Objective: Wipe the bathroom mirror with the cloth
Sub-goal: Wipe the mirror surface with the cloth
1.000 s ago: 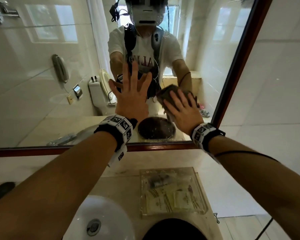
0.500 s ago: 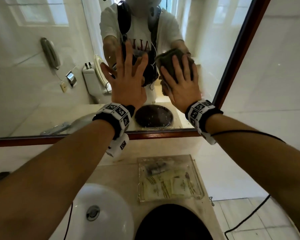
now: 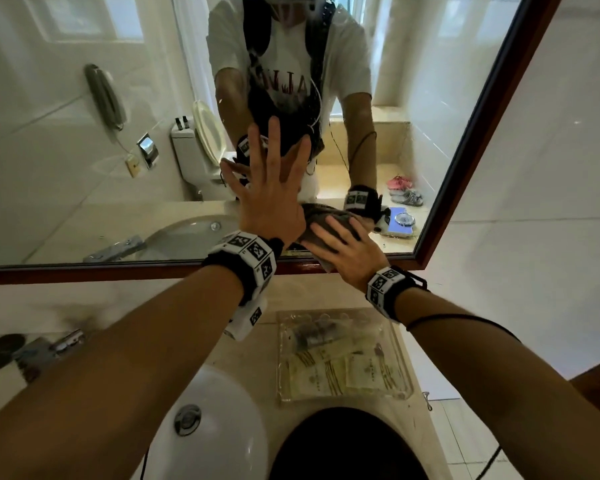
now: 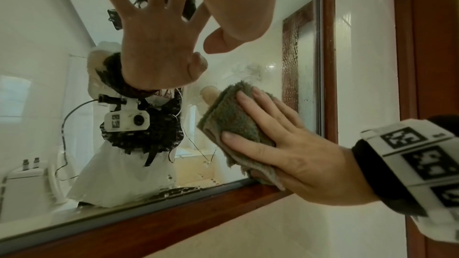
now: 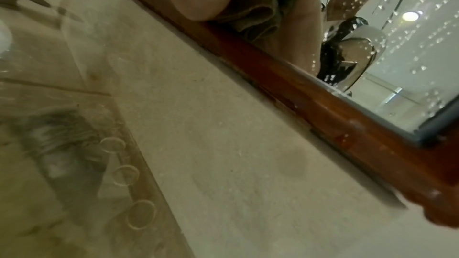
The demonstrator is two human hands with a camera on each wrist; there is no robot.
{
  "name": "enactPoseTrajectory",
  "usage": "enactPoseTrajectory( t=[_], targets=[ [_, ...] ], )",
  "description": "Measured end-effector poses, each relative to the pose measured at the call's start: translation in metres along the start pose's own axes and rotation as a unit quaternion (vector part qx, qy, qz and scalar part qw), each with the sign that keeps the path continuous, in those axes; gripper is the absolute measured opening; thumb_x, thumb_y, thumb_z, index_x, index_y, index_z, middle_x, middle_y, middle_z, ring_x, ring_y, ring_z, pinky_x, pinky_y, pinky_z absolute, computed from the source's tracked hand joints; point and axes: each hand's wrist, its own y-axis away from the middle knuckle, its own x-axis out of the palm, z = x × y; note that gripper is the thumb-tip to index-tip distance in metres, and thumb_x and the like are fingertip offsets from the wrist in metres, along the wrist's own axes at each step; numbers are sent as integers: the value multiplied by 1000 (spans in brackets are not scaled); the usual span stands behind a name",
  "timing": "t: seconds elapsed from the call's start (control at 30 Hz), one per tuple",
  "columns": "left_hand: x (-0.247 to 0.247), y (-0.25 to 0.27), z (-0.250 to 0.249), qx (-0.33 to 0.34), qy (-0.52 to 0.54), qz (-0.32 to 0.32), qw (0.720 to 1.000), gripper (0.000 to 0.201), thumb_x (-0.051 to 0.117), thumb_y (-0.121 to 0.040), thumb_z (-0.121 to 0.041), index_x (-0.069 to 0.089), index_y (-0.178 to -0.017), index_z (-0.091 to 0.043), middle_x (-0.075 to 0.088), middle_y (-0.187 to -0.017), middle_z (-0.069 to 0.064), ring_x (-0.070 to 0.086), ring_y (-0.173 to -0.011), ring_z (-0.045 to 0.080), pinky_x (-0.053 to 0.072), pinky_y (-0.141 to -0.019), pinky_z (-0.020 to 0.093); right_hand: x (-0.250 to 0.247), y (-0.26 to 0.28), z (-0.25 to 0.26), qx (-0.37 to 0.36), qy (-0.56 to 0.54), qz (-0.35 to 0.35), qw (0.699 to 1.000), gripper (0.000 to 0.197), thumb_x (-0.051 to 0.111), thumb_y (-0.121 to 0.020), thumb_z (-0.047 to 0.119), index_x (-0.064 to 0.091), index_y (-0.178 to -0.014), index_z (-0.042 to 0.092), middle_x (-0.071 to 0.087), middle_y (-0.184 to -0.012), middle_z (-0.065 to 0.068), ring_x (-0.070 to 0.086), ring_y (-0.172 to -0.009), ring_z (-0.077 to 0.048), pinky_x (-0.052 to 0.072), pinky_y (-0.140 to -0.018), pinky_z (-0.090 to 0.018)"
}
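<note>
The mirror [image 3: 84,168] has a red-brown wooden frame [image 3: 118,273] and water drops on the glass. My left hand [image 3: 274,188] lies flat on the glass with fingers spread and holds nothing. My right hand [image 3: 343,244] presses a folded grey-green cloth [image 3: 321,218] against the glass with straight fingers, low down near the mirror's right corner. In the left wrist view the cloth [image 4: 233,119] reaches the bottom frame [image 4: 174,213] under the right hand [image 4: 273,144]. The right wrist view shows bunched cloth [image 5: 255,15] touching the frame [image 5: 323,95].
Below the mirror a beige counter holds a white basin [image 3: 219,410], a tap [image 3: 49,348] at the left and a clear tray [image 3: 406,386] of sachets under my right forearm. The frame's right side [image 3: 482,126] meets white wall tiles. A black cable lies on the floor.
My right hand has slid the cloth up the glass and then down to the bottom frame. The left hand has stayed flat on the mirror.
</note>
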Motion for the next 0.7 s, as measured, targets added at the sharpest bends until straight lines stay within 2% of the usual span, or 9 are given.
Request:
enactPoseTrajectory(
  t=[0.1,0.17,0.23,0.33,0.47,0.63,0.7],
  targets=[
    [1,-1,1,7,-2,4,1000,97,58,-76,-27,0,-154,-30,-5,-160,18,-6,-145,43,13,-101,77,-4,-1,-14,-23,20,-12,999,73,60,-84,23,30,-150,32,23,-157,-2,22,-143,-28,14,-116,-49],
    [3,0,2,9,3,10,1000,94,58,-80,-35,-1,-154,-30,-6,-160,18,-7,-145,43,12,-101,78,-11,-6,-31,-9,22,-25,999,70,62,-84,26,34,-149,32,27,-155,-4,25,-142,-29,14,-116,-49],
    [3,-1,1,1,3,12,1000,98,63,-80,-38,-1,-153,-31,-6,-160,18,-7,-145,44,11,-101,78,-26,-17,-52,25,27,-46,998,66,60,-87,32,33,-148,32,26,-154,-6,26,-141,-30,16,-115,-51],
    [4,-2,-2,-6,-3,22,1000,102,65,-78,-35,-3,-153,-31,-8,-160,18,-9,-144,44,10,-101,78,-53,-44,-87,98,19,-105,989,51,46,-97,43,36,-147,34,30,-155,-9,25,-142,-32,20,-114,-53],
    [4,-1,-4,-9,-10,23,1000,101,64,-78,-37,-4,-153,-30,-8,-159,19,-7,-144,45,11,-101,78,-82,-75,-121,202,-2,-155,967,47,41,-100,46,43,-144,29,37,-151,-18,30,-140,-41,22,-113,-56],
    [6,-2,-5,-10,-13,14,1000,102,64,-78,-39,-3,-154,-28,-4,-159,21,-3,-144,47,11,-100,78,-76,-78,-108,268,-16,-178,947,48,45,-98,44,45,-143,27,37,-150,-23,28,-139,-43,19,-114,-55],
    [8,-3,-6,-11,-10,12,1000,102,64,-78,-40,-3,-154,-27,-4,-159,22,-3,-143,48,11,-100,79,-61,-69,-92,272,-24,-173,946,50,49,-96,45,43,-143,28,33,-151,-21,24,-139,-42,20,-113,-57]
  ],
)
